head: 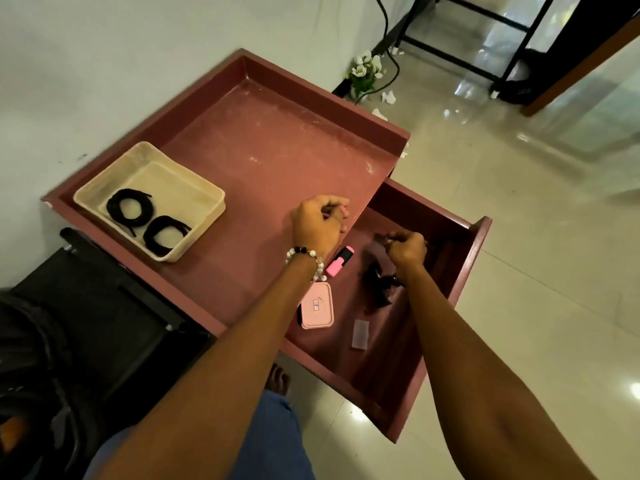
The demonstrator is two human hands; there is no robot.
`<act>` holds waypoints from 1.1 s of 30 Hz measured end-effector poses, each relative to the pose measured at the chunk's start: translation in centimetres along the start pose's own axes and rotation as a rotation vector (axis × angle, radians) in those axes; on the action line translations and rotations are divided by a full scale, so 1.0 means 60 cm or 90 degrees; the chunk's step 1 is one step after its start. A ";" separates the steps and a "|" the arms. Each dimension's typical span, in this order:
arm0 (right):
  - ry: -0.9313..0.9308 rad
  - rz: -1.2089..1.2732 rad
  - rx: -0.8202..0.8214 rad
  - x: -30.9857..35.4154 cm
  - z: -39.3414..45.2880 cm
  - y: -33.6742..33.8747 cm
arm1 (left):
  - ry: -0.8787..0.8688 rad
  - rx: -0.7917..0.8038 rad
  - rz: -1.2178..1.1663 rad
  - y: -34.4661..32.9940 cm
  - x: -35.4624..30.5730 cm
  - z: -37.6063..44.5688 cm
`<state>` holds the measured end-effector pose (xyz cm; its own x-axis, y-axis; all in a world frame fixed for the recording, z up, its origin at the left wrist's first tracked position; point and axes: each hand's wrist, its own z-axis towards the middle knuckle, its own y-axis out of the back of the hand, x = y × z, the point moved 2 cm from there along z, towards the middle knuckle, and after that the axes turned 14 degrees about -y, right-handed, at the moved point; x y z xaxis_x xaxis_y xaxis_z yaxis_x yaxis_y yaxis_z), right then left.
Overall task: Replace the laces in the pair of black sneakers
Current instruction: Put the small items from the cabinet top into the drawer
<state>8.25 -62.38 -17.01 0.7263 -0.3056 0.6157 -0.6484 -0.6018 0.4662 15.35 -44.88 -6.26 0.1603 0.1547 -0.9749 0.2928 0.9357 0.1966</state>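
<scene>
- The new laces (147, 220), two black coils, lie side by side in a cream tray (207, 216) at the left end of the desk (270, 140). They are well apart from both hands.
- The left hand (317, 225) hovers over the desk's right edge, its fingers (337, 211) curled in. A small pink thing seems pinched at the fingertips, though blur makes that uncertain.
- The right hand (407, 249) is down in the open drawer (464, 258), knuckles up and fingers bent around something dark and thin. What it holds I cannot tell.
- No sneakers show anywhere in view, so the task's shoes are out of frame or not yet fetched.
- The relation that matters is that the tray lies to the left of the left hand, across the bare stretch of desk. The left hand is clearly nearer to it than the right, which has the drawer wall and the left forearm in its way.
- The coils have no long axis to line up with, since each is a flat ring. A pinch on a ring's near, right-hand side from above would likely suit.
- In the drawer are a pink highlighter (341, 259), a pink case (317, 306), a dark clip-like object (377, 284) and a pale strip (360, 334).
</scene>
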 end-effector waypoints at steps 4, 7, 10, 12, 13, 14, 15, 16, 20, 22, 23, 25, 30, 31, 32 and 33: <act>0.002 -0.150 0.032 0.003 0.023 -0.025 | 0.006 0.002 0.004 -0.009 0.019 0.001; 0.001 -0.172 0.032 0.003 0.016 -0.027 | 0.013 0.002 -0.001 -0.009 0.022 0.006; 0.003 -0.115 0.026 0.000 0.002 -0.014 | 0.019 0.004 -0.001 -0.009 0.020 0.006; 0.010 -0.055 0.016 0.001 -0.013 0.002 | 0.017 0.002 0.010 -0.011 0.011 0.000; 0.013 -0.018 0.011 0.002 -0.019 0.009 | 0.016 0.001 0.019 -0.013 0.008 -0.004; 0.012 0.021 0.013 0.004 -0.030 0.023 | 0.014 0.002 0.026 -0.015 0.000 -0.012; 0.014 0.061 0.021 0.004 -0.040 0.033 | 0.015 0.006 0.030 -0.016 -0.005 -0.020; 0.020 0.093 0.030 0.004 -0.055 0.049 | 0.016 0.012 0.032 -0.018 -0.013 -0.031; 0.118 0.092 -0.030 -0.003 -0.119 0.113 | 0.002 0.039 0.104 -0.033 -0.041 -0.083; 0.189 0.037 -0.106 -0.017 -0.152 0.145 | -0.031 0.066 0.184 -0.042 -0.053 -0.120; 0.215 0.019 -0.146 -0.026 -0.166 0.157 | -0.051 0.083 0.212 -0.048 -0.054 -0.138; 0.225 -0.029 -0.210 -0.050 -0.187 0.176 | -0.088 0.132 0.265 -0.062 -0.051 -0.175; 0.089 -0.035 -0.158 -0.119 -0.208 0.176 | -0.100 0.301 0.461 -0.089 -0.048 -0.264; 0.088 -0.031 -0.132 -0.125 -0.215 0.174 | -0.108 0.326 0.502 -0.092 -0.048 -0.277; 0.088 -0.028 -0.118 -0.129 -0.219 0.171 | -0.114 0.348 0.541 -0.095 -0.048 -0.286; 0.083 -0.023 -0.107 -0.128 -0.223 0.171 | -0.116 0.365 0.571 -0.097 -0.048 -0.293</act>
<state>-7.03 -56.34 -8.44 0.7208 -0.1816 0.6689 -0.6597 -0.4760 0.5816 -3.38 -45.19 -6.45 0.6608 0.6155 -0.4296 0.3887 0.2090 0.8973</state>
